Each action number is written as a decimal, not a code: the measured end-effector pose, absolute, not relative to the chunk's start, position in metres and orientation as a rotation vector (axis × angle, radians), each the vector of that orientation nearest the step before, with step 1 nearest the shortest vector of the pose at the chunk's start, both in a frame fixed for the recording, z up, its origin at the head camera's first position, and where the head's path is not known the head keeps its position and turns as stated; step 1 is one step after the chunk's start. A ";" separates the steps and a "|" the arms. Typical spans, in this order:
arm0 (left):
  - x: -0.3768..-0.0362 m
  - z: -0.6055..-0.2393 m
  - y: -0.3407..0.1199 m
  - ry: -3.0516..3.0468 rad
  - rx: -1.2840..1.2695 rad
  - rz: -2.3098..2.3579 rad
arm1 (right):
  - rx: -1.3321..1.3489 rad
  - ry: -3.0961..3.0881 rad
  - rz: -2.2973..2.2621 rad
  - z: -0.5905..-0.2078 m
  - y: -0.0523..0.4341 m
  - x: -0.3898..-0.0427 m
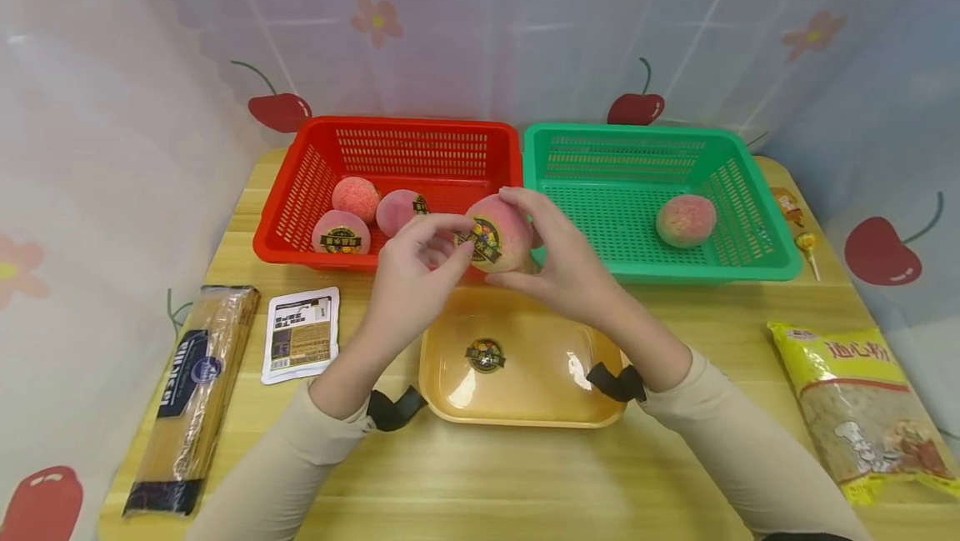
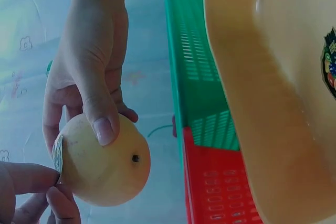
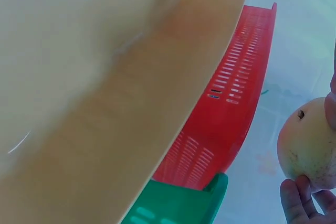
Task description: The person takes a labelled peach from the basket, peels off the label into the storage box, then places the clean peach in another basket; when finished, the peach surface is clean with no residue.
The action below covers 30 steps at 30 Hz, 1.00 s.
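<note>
A person's right hand [image 1: 555,253] gripped a peach [image 1: 513,224] near a red basket [image 1: 412,122], while the left hand [image 1: 416,270], fingertips partly obscured, appeared to pinch its label's [image 1: 487,242] edge. Three peaches [image 1: 341,234] lay in that basket, another [image 1: 686,221] in the green basket [image 1: 660,274] alongside.

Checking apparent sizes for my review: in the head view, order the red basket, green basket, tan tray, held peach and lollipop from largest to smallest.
1. Red basket and green basket: too alike to rank
2. Tan tray
3. Held peach
4. Lollipop
</note>
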<state>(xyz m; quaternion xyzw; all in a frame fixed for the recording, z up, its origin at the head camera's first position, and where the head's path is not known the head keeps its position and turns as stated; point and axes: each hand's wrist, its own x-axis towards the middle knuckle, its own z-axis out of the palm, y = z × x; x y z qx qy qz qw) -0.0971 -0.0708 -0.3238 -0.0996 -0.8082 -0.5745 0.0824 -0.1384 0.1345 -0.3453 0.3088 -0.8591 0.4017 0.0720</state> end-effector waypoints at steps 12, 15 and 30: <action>-0.087 -0.320 -0.063 -2.246 -0.433 -1.792 | 0.878 -2.607 1.168 -0.337 0.147 -0.131; -0.084 -0.318 -0.063 -2.207 -0.459 -1.849 | 0.824 -2.623 1.186 -0.335 0.152 -0.130; -0.075 -0.372 -0.062 -2.701 -0.553 -1.694 | 0.649 -2.671 1.184 -0.339 0.192 -0.120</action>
